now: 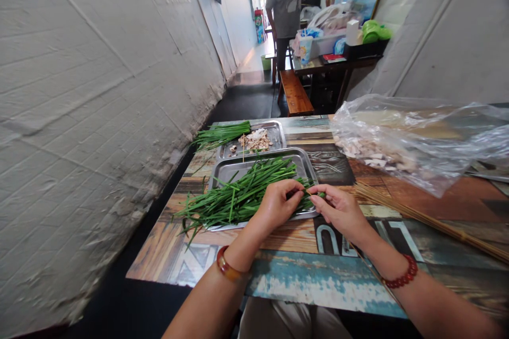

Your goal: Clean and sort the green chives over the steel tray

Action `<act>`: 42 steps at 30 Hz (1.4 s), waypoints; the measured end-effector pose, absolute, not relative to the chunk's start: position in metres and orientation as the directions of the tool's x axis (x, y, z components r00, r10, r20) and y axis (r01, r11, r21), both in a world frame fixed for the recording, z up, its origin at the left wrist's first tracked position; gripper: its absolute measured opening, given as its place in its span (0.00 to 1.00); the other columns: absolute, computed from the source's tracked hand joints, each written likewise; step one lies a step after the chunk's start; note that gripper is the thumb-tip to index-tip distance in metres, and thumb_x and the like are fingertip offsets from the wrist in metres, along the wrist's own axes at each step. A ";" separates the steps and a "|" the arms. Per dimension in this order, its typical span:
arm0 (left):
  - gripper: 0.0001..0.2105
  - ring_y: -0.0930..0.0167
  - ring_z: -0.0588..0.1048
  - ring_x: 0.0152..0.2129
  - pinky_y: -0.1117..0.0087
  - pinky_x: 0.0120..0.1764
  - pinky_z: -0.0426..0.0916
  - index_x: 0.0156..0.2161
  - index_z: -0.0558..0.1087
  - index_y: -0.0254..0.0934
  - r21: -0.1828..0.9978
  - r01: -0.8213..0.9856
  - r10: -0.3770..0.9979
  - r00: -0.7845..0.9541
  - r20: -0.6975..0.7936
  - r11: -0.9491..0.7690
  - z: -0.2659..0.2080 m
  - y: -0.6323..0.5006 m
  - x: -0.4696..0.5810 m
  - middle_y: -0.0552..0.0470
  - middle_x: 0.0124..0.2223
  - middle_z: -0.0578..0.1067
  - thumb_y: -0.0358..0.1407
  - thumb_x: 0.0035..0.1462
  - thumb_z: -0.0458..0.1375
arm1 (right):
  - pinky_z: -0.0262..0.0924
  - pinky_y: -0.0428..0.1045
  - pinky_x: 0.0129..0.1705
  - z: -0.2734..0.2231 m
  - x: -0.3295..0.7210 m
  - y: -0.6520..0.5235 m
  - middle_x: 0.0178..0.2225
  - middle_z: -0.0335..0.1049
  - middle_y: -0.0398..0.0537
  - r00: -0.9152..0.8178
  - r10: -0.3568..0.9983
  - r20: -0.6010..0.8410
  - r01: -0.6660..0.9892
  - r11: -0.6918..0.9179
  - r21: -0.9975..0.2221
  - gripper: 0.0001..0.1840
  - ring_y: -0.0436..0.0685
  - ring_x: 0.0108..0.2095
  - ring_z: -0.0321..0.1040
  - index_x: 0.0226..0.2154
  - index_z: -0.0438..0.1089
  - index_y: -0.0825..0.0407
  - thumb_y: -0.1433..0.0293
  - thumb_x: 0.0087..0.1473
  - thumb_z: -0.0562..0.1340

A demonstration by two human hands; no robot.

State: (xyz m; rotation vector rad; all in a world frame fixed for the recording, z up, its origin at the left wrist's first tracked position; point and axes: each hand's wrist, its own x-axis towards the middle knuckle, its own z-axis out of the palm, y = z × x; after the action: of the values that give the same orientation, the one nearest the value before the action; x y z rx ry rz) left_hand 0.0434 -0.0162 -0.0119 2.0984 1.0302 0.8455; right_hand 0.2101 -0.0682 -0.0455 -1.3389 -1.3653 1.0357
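Over the right end of the near metal tray (306, 159), my left hand (280, 201) pinches a few green garlic chives. My right hand (340, 209) is closed on a thin bamboo skewer (376, 273), whose long end runs back beneath my right wrist. Both sets of fingertips almost meet at the skewer's tip, partly hiding the chives there. A loose heap of garlic chives (242, 196) fills the near tray and hangs over its left edge. Behind it, a second metal tray (278, 130) bears a chive bundle (226, 133) and pale brownish chopped pieces (258, 140).
A clear plastic bag (401, 132) with pale pieces lies on the right. Bamboo skewers (421, 214) lie bundled beside my right hand. Beyond the patterned table (294, 275) are a wooden bench (295, 92), a cluttered table (318, 67) and a standing person (286, 5). A wall (99, 90) borders the left.
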 end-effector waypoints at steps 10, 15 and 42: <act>0.08 0.73 0.74 0.30 0.74 0.33 0.64 0.36 0.75 0.37 0.598 0.510 0.765 0.565 0.308 -0.618 -0.018 -0.017 0.039 0.50 0.33 0.77 0.30 0.60 0.53 | 0.49 0.42 0.17 -0.051 0.209 -0.067 0.20 0.61 0.37 0.054 0.998 0.026 0.147 0.018 -0.989 0.16 0.46 0.16 0.54 0.43 0.67 0.52 0.60 0.55 0.61; 0.09 0.72 0.74 0.31 0.74 0.34 0.65 0.37 0.75 0.38 0.499 0.576 0.751 0.590 0.296 -0.648 -0.016 -0.018 0.039 0.49 0.34 0.77 0.32 0.62 0.52 | 0.50 0.41 0.15 -0.047 0.207 -0.066 0.22 0.59 0.35 0.065 0.998 0.016 0.095 0.010 -0.995 0.28 0.46 0.17 0.54 0.56 0.59 0.49 0.61 0.54 0.61; 0.07 0.67 0.71 0.35 0.66 0.39 0.65 0.36 0.77 0.37 0.231 0.726 0.760 0.597 0.256 -0.648 -0.020 0.001 0.028 0.48 0.36 0.74 0.32 0.58 0.56 | 0.51 0.42 0.16 -0.054 0.212 -0.067 0.19 0.64 0.37 0.029 1.000 0.009 0.155 0.004 -0.988 0.14 0.45 0.14 0.58 0.38 0.67 0.53 0.59 0.56 0.60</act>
State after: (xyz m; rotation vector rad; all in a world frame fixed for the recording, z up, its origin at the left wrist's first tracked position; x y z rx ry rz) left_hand 0.0282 0.0009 -0.0204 2.7148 1.2679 0.5088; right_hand 0.2118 -0.0673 -0.0539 -1.3311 -1.3035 1.1051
